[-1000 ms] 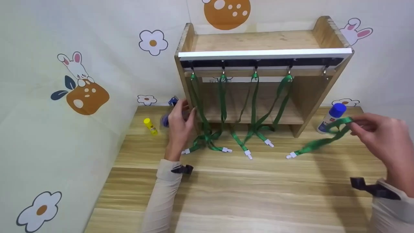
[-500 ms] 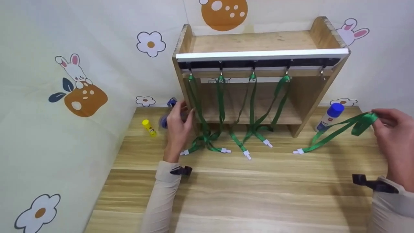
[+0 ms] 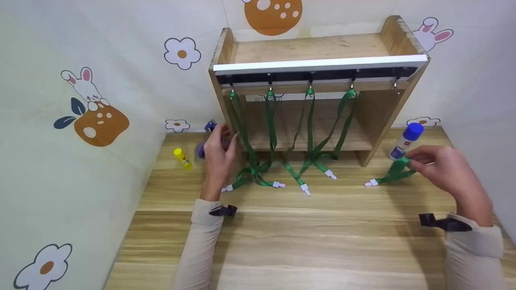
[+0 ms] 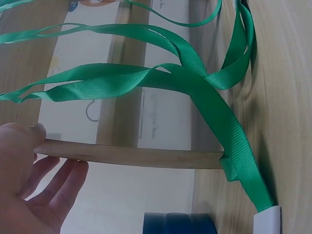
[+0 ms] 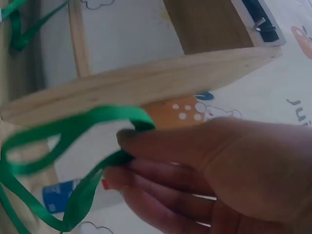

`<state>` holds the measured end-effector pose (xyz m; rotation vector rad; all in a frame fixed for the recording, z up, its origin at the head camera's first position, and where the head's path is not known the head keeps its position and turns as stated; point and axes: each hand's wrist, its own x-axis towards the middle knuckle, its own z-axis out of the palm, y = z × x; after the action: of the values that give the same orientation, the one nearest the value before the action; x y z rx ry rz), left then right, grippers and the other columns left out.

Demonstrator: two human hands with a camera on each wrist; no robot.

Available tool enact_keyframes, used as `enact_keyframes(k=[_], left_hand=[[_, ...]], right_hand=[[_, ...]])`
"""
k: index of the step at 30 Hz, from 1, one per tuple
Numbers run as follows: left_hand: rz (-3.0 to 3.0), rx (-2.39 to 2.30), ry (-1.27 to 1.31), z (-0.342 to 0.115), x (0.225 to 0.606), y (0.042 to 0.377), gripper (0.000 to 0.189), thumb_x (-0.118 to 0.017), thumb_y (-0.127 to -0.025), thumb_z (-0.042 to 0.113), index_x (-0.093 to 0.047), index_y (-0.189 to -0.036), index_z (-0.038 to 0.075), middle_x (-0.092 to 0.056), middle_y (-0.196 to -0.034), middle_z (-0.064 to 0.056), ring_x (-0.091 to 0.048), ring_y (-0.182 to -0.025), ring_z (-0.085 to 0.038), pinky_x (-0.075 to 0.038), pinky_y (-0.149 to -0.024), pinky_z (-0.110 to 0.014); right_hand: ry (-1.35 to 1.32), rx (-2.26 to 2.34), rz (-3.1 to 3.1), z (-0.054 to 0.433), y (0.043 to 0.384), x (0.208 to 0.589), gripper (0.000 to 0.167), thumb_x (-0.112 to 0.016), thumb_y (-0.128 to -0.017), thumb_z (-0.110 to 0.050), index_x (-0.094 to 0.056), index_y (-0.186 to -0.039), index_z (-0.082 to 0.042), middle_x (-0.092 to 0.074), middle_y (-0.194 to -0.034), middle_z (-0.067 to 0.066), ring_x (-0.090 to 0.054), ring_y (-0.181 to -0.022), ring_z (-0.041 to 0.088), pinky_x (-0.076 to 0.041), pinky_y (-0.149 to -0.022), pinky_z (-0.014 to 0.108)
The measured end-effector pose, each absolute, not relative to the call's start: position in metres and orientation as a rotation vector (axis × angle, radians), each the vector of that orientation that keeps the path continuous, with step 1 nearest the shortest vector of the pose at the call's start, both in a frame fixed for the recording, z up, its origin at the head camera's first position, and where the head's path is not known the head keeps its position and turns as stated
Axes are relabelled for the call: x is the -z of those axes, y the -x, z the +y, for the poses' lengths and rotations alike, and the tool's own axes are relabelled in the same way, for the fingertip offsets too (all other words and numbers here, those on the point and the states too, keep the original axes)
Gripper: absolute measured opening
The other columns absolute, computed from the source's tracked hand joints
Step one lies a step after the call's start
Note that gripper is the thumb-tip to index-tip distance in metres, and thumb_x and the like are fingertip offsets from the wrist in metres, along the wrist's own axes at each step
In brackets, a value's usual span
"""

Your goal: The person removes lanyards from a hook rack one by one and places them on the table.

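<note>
My left hand (image 3: 217,157) grips the left side panel (image 4: 131,155) of a small wooden shelf (image 3: 306,46), thumb on one face and fingers on the other. My right hand (image 3: 447,169) pinches a green lanyard (image 5: 83,122) between thumb and fingers, right of the shelf. Its ribbon loops loosely, and its white clip (image 3: 371,183) is low over the tabletop. Several more green lanyards (image 3: 271,121) hang from metal hooks on a black strip (image 3: 290,76) under the shelf's white front edge, their clips lying on the table. Bare metal shows on the rightmost hook (image 3: 396,85).
A glue bottle with a blue cap (image 3: 413,131) stands right of the shelf, close behind my right hand. On the left are a yellow glue stick (image 3: 182,158) and a blue item (image 3: 200,150) partly behind my left hand. Patterned sheeting (image 3: 133,40) rises behind the wooden table (image 3: 322,241).
My right hand first moved right with the lanyard, then came back left and lower toward the shelf, the ribbon bunching up. The left hand has stayed on the side panel.
</note>
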<state>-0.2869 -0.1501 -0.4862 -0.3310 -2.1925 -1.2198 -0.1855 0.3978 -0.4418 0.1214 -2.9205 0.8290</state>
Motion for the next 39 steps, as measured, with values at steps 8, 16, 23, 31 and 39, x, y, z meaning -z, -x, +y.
enact_keyframes(k=[8, 16, 23, 31, 39], left_hand=[[-2.183, 1.227, 0.32, -0.154, 0.484, 0.285, 0.033, -0.073, -0.105, 0.024, -0.068, -0.134, 0.008, -0.076, -0.127, -0.01, -0.076, -0.113, -0.023, -0.067, -0.096, -0.042], [-2.185, 1.252, 0.326, -0.155, 0.486, 0.283, 0.032, -0.072, -0.106, 0.025, -0.067, -0.133, 0.009, -0.076, -0.126, -0.01, -0.077, -0.112, -0.022, -0.068, -0.092, -0.045], [-2.184, 1.24, 0.321, -0.155, 0.488, 0.282, 0.032, -0.072, -0.106, 0.025, -0.067, -0.133, 0.009, -0.076, -0.127, -0.01, -0.077, -0.112, -0.022, -0.067, -0.096, -0.044], [-2.164, 1.231, 0.35, -0.154, 0.488, 0.285, 0.032, -0.073, -0.105, 0.02, -0.067, -0.133, 0.005, -0.076, -0.124, -0.015, -0.077, -0.11, -0.027, -0.066, -0.098, -0.05], [-2.157, 1.285, 0.346, -0.15, 0.487, 0.289, 0.033, -0.073, -0.105, 0.024, -0.068, -0.133, 0.008, -0.076, -0.125, -0.011, -0.077, -0.11, -0.024, -0.067, -0.095, -0.049]], right_hand=[[-0.241, -1.013, -3.014, 0.402, 0.2, 0.463, 0.014, -0.081, -0.096, -0.004, -0.081, -0.109, 0.0, -0.082, -0.102, 0.021, -0.072, -0.08, 0.0, -0.057, -0.069, 0.012], [-0.106, -1.07, -3.025, 0.424, 0.206, 0.491, 0.022, -0.08, -0.097, -0.008, -0.076, -0.111, 0.009, -0.08, -0.103, 0.028, -0.069, -0.076, -0.004, -0.058, -0.066, 0.015], [-0.007, -1.054, -3.112, 0.436, 0.206, 0.499, 0.036, -0.081, -0.097, -0.015, -0.071, -0.117, 0.014, -0.08, -0.102, 0.028, -0.07, -0.074, 0.003, -0.057, -0.062, 0.019], [0.023, -0.956, -3.191, 0.435, 0.201, 0.484, 0.039, -0.079, -0.1, -0.024, -0.073, -0.123, 0.008, -0.082, -0.102, 0.023, -0.075, -0.081, 0.014, -0.053, -0.068, 0.025], [-0.078, -0.953, -2.988, 0.389, 0.188, 0.449, 0.036, -0.08, -0.1, -0.03, -0.077, -0.12, 0.0, -0.081, -0.107, 0.023, -0.073, -0.082, 0.004, -0.055, -0.066, 0.015]])
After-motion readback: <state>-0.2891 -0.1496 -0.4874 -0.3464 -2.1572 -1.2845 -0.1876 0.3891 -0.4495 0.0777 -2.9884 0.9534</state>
